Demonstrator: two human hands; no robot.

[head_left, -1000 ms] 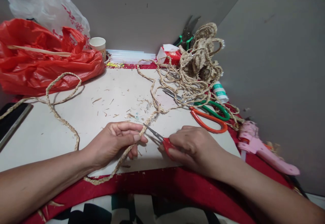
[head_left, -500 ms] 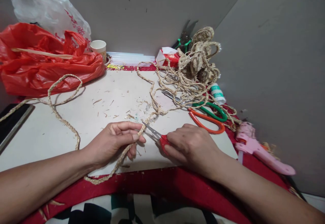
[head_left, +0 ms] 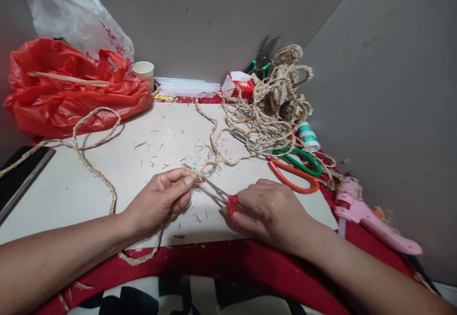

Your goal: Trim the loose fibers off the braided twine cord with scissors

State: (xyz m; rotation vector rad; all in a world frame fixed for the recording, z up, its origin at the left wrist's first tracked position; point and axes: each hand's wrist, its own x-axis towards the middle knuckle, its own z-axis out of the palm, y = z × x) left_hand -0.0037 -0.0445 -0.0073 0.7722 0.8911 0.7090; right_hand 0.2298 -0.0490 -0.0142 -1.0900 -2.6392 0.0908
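My left hand [head_left: 166,196] pinches a braided straw rope [head_left: 93,172] between thumb and fingers, near the middle of the white board. From the pinch the rope runs away toward a tangled heap of the same rope [head_left: 262,115] at the back right. Another stretch hangs below the hand and loops back to the left. My right hand [head_left: 273,209] is closed round the red handles of small scissors [head_left: 222,194]. The scissors' tips meet the rope right by my left fingertips; whether the blades are apart there is hard to see.
Large scissors with orange and green handles [head_left: 293,182] lie right of centre. Beyond the board's right edge rests a pink glue gun [head_left: 378,229]. A red plastic bag [head_left: 71,101], a paper cup [head_left: 144,71] and clear sticks [head_left: 187,87] stand behind. A dark phone-like slab [head_left: 26,172] lies left.
My left fingers have gone from holding the rope loosely to a tight pinch farther along it, with the rope bent there. The scissors stay close at the rope. The whole view has shifted slightly.
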